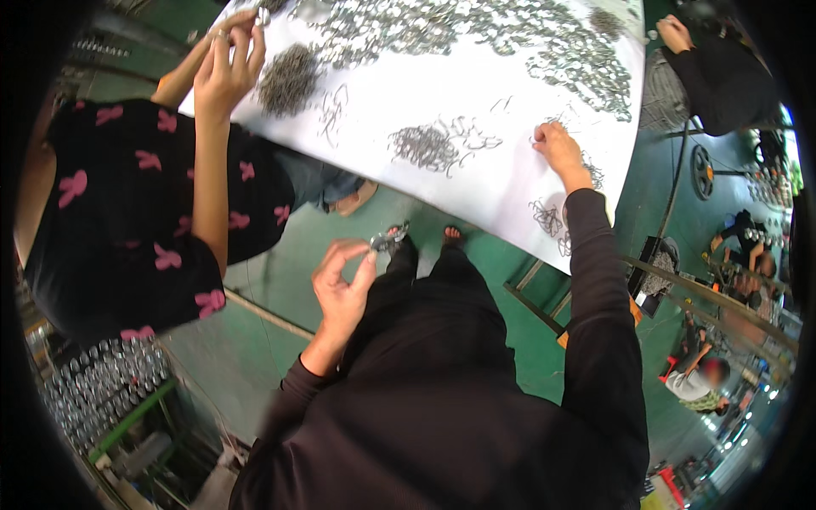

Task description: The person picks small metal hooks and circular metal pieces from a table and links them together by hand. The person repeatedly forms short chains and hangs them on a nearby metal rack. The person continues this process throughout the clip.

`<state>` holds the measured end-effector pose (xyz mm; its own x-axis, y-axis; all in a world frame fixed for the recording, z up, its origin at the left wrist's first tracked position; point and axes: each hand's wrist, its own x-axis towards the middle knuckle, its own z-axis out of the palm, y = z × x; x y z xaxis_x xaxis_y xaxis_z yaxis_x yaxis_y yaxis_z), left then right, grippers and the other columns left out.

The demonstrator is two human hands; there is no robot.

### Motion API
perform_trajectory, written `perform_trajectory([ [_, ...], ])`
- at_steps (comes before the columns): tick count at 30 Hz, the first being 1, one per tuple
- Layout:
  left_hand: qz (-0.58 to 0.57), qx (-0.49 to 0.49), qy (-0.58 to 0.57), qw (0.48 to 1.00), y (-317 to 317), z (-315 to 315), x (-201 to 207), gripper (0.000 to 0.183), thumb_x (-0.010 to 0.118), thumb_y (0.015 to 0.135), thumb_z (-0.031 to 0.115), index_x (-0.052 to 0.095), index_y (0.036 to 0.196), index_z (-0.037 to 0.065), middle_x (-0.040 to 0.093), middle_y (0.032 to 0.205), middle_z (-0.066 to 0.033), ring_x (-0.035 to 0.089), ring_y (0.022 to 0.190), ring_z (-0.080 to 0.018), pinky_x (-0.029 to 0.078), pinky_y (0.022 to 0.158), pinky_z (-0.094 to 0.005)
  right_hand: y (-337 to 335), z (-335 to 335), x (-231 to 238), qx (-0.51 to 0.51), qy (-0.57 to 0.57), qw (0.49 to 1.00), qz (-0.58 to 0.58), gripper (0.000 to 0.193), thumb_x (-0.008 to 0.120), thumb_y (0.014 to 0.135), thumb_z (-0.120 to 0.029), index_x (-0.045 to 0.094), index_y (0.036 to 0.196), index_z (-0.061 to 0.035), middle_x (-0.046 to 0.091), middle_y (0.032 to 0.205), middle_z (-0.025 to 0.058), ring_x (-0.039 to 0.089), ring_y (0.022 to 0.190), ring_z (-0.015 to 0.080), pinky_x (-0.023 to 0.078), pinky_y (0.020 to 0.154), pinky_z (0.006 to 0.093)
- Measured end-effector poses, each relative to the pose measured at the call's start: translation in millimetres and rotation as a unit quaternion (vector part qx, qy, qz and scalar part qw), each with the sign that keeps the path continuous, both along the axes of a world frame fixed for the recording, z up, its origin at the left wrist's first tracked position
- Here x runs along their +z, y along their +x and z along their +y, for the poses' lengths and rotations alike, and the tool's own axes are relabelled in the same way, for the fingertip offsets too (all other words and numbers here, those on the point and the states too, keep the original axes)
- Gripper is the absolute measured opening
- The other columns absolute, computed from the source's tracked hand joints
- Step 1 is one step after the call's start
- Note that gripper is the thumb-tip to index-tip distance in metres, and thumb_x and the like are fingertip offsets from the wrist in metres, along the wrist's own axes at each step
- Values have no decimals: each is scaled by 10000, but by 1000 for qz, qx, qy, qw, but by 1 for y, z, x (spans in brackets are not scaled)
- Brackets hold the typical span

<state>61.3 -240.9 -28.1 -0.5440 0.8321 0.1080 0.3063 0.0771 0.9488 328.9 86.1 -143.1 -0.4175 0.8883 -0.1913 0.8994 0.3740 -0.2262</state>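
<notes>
My left hand (342, 285) is raised off the table's near edge, thumb and fingers pinching a small shiny metal ring-like piece (387, 241). My right hand (561, 151) reaches over the white tabletop (365, 127) at its right side, fingers closed near some thin bent wire pieces (552, 212). Whatever its fingertips hold is too small to make out. Left of this hand lies a tangled pile of curved wire pieces (425, 148), with several scattered loose beside it. Across the far part of the table spreads a thick layer of shiny metal pieces (459, 30).
At the left, a co-worker in a black pink-patterned shirt (153, 212) handles small parts beside a dense wire pile (289, 81). Another person in black (727, 85) is at the far right. A wooden-topped stool (544, 297) and a black tray of small parts (656, 276) stand right.
</notes>
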Motion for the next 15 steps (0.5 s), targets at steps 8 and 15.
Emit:
perform_trajectory([
  [8,-33,102,48,993,5,-13,12,121,640,795,-40,625,911,-8,622,880,-69,573,812,-140,449,742,-255,-14,-17,11,73,-28,996,44,82,569,841,-115,542,884,-50,613,883,129,587,818,344,462,710,418],
  [15,14,140,67,988,8,-21,8,129,661,785,-20,637,910,-3,632,884,-78,589,814,-149,455,737,-256,-93,-122,97,-1,-489,710,506,112,562,905,-141,594,935,-38,632,853,45,593,669,111,490,561,237],
])
